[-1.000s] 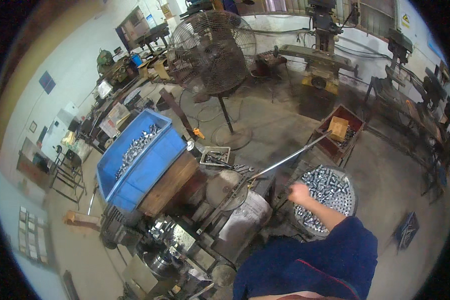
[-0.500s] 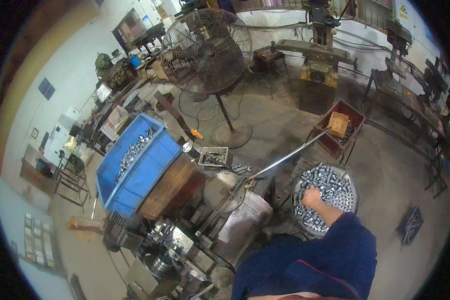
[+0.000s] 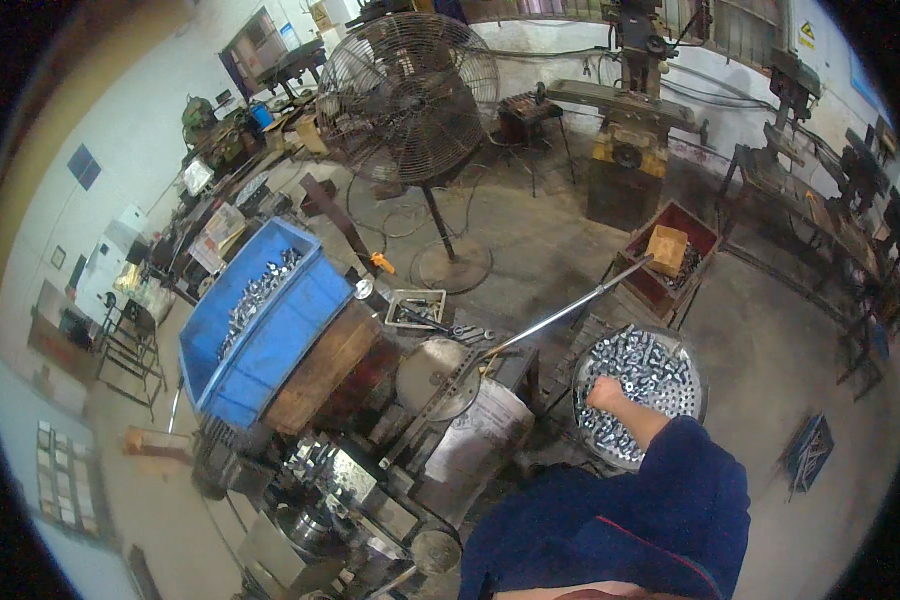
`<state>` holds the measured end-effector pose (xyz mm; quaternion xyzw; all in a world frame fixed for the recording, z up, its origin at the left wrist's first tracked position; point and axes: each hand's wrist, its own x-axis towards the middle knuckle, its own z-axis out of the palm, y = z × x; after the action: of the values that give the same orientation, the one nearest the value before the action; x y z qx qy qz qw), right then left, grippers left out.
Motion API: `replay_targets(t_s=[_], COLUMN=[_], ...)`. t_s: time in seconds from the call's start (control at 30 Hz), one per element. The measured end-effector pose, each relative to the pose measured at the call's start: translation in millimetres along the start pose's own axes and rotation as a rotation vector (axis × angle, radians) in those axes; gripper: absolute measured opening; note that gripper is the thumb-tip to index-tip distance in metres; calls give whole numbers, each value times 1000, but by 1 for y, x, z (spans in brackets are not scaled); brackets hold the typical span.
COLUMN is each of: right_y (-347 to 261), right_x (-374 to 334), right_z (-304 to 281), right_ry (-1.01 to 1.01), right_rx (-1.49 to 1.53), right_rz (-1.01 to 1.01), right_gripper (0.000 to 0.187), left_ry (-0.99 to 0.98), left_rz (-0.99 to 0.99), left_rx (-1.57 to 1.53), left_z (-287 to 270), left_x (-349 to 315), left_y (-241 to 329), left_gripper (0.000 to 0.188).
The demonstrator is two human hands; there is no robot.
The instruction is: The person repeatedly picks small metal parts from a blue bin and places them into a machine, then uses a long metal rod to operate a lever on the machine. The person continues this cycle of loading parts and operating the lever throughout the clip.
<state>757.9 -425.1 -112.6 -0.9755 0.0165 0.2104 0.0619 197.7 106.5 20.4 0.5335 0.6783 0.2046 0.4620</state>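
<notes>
My right hand [image 3: 604,394] reaches down into a round, perforated metal tray [image 3: 697,398], its fingers curled closed among small shiny metal parts [image 3: 640,360]. Whatever lies between the fingertips is hidden. The parts look like short, stubby metal fittings, heaped over much of the tray, with the holed bottom showing at the right side. A dark blue sleeve with a thin red line covers my upper right arm. My left hand is out of view.
A blue bin [image 3: 300,310] of similar parts stands on a wooden block [image 3: 335,375] at left, behind a machine [image 3: 340,480]. A long metal bar [image 3: 570,312] slants toward a red-brown box [image 3: 695,230]. A large fan [image 3: 410,100] stands beyond. Wrenches [image 3: 470,332] lie mid-bench.
The whole view has shifted slightly, so everything sits a little further left. My right hand stays at the left part of the tray, fingers still closed.
</notes>
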Motion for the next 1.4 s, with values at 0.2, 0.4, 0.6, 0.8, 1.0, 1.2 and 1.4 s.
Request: replay_targets(t_s=[0.2, 0.4, 0.6, 0.8, 1.0, 1.2, 1.4], right_y=[-6, -40, -222, -319, -347, -342, -353], right_x=[7, 3, -83, -226, -272, -278, -278], right_z=[-34, -70, -97, -155, -159, -146, -143], right_ry=[8, 120, -104, -188, -158, -381, -329], right_rx=[248, 341, 662, 664, 654, 631, 382], right_rz=[78, -661, -1137, -1855, -2100, -1996, -2041], right_gripper=[36, 18, 18, 30, 31, 27, 28], left_ry=[-9, -22, -45, -235, -696, -800, -538], left_rz=[15, 44, 349, 520, 272, 20, 439], left_rx=[-13, -9, 39, -228, -730, -987, -578], left_z=[3, 2, -8, 83, 166, 167, 168], left_x=[-2, -7, -34, -171, -171, -191, -175], left_y=[2, 3, 41, 202, 168, 163, 155], left_gripper=[32, 31, 29, 26, 29, 24, 29])
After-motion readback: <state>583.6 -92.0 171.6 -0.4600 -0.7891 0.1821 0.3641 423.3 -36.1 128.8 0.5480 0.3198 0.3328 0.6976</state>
